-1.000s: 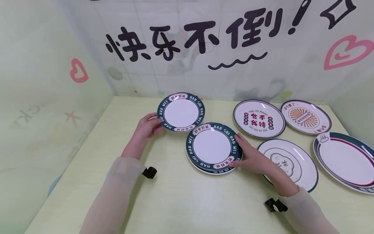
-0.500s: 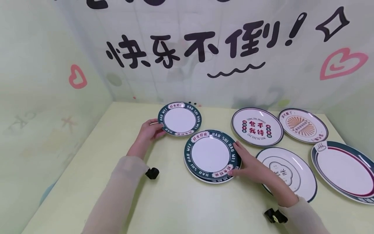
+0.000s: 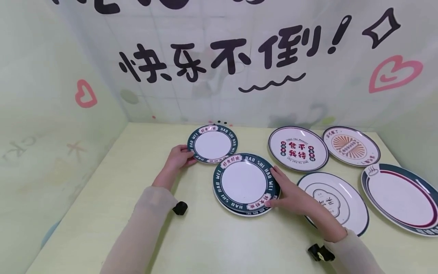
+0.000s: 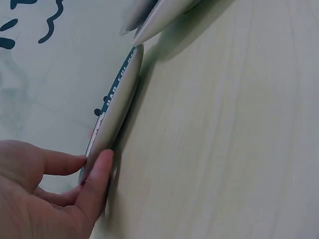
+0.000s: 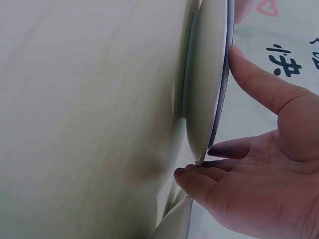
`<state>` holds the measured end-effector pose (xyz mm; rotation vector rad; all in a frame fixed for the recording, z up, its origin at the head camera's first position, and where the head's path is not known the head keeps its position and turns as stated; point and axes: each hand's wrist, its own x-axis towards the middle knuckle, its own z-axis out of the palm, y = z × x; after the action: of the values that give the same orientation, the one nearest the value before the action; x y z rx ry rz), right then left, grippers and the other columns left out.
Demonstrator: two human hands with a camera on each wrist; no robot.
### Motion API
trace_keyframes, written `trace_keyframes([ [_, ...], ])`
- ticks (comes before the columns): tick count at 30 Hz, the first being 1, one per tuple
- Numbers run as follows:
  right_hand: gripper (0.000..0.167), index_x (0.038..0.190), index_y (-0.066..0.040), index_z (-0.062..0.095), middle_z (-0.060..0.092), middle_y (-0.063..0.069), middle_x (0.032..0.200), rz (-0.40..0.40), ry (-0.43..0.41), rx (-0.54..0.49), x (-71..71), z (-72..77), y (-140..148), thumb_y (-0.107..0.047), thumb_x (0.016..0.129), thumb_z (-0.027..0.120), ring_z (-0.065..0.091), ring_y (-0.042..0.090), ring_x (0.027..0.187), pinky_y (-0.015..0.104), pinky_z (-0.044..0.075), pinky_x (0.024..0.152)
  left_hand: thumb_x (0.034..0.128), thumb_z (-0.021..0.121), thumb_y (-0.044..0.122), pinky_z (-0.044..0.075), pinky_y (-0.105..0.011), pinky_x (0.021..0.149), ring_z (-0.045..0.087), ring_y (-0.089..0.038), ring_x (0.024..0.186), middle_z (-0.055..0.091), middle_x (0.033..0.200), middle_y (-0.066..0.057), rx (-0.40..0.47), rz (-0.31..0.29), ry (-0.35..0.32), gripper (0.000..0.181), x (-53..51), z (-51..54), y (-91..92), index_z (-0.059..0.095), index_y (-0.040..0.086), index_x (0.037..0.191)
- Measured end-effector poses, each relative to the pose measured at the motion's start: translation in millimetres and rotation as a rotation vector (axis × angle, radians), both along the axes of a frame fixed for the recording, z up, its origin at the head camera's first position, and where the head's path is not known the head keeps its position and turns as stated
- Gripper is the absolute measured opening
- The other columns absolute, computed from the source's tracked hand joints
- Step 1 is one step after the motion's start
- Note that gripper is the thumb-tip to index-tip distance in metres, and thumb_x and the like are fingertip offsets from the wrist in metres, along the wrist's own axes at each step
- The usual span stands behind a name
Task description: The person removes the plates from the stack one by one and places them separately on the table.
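My left hand pinches the left edge of a small green-rimmed plate near the back of the table. In the left wrist view this plate tilts, with fingers on both faces. In front, a matching green-rimmed plate lies on a slightly larger plate, mostly hidden. My right hand holds the right side of this stack, thumb and fingertips at the rim. The right wrist view shows the stack edge-on. The small plate's rim meets the stack's in view; whether they touch I cannot tell.
Right of the stack lie a plate with red characters, a sunburst plate, a white plate with ring lines partly behind my right arm, and a large oval plate. Printed walls enclose the table.
My left hand has lowered the small plate and brought it slightly right, closer to the stack. The right hand stays on the stack. The head view has shifted a little.
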<state>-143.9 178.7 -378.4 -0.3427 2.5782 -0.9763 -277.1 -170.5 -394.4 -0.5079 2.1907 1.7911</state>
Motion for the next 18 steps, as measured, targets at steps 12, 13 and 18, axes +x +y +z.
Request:
trace_keyframes([
  [12, 0.105, 0.159, -0.001, 0.009, -0.002, 0.024, 0.167, 0.016, -0.022, 0.011, 1.9, 1.0, -0.8, -0.036, 0.086, 0.076, 0.004, 0.049, 0.152, 0.064, 0.016, 0.121, 0.0997, 0.058, 0.011, 0.059, -0.02, 0.08, 0.064, -0.011, 0.089, 0.055, 0.136, -0.018, -0.233, -0.192, -0.022, 0.058, 21.9, 6.8, -5.6, 0.034, -0.002, 0.152],
  [13, 0.105, 0.159, -0.001, 0.009, -0.002, 0.024, 0.167, 0.016, -0.02, 0.014, 1.4, 1.1, -0.6, -0.036, 0.087, 0.076, 0.004, 0.049, 0.152, 0.063, 0.016, 0.121, 0.0998, 0.059, 0.013, 0.059, -0.02, 0.08, 0.064, -0.011, 0.089, 0.056, 0.134, -0.019, -0.236, -0.205, -0.018, 0.057, 24.4, 7.5, -6.6, 0.037, -0.002, 0.15],
  [18, 0.105, 0.159, -0.001, 0.009, -0.002, 0.023, 0.167, 0.01, -0.016, 0.001, -1.1, -1.6, 0.9, -0.035, 0.086, 0.077, 0.003, 0.048, 0.152, 0.064, 0.015, 0.121, 0.1004, 0.059, 0.017, 0.06, -0.023, 0.083, 0.065, -0.012, 0.088, 0.062, 0.127, -0.02, -0.204, -0.275, 0.005, 0.045, 38.5, 8.3, -7.9, 0.047, -0.001, 0.14],
])
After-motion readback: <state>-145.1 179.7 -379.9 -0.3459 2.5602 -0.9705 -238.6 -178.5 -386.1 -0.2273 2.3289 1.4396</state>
